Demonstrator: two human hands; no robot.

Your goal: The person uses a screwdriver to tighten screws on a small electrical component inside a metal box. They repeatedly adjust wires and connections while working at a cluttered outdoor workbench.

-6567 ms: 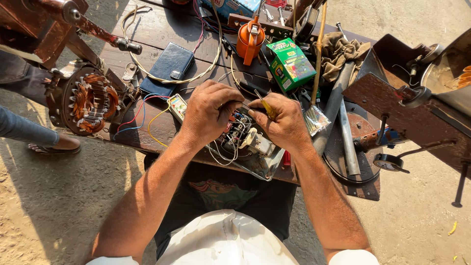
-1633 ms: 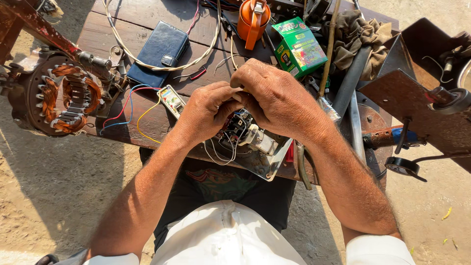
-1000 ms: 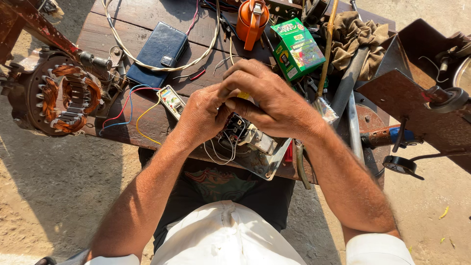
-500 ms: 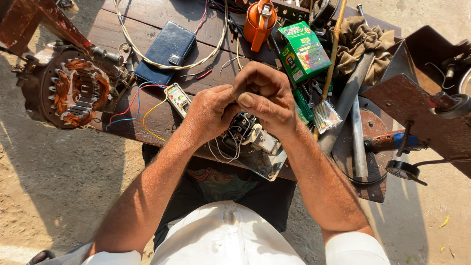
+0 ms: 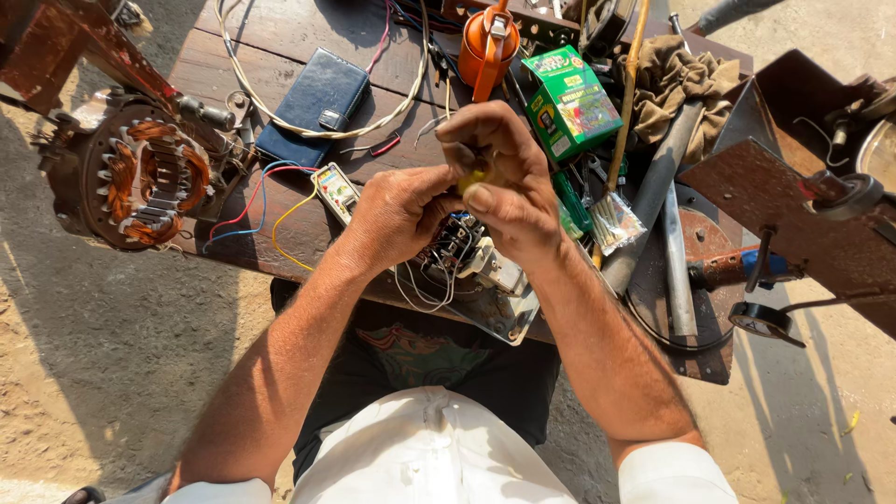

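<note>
Wired switch assembly point(image 5: 467, 257) | your right hand point(image 5: 499, 182) has lifted, pinching a small yellow piece point(image 5: 473, 177) | left hand point(image 5: 397, 210) stays gripping the wires point(image 5: 420, 285) on the bench point(image 5: 280, 56)

A worn wooden counter point(image 5: 280, 37) carries a dark wallet point(image 5: 313, 103), green box point(image 5: 571, 101), orange oil can point(image 5: 487, 51), looped cable point(image 5: 308, 126) and crumpled rag point(image 5: 677, 79).

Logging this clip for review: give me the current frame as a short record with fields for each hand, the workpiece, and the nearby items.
left hand: on the wired electrical part, fingers among its white wires
right hand: raised above the part, pinching a small yellow item
workpiece: wired electrical part at the near edge of the wooden table
left of hands: motor stator with copper windings
behind hands: dark wallet, orange oil can, green box
</note>
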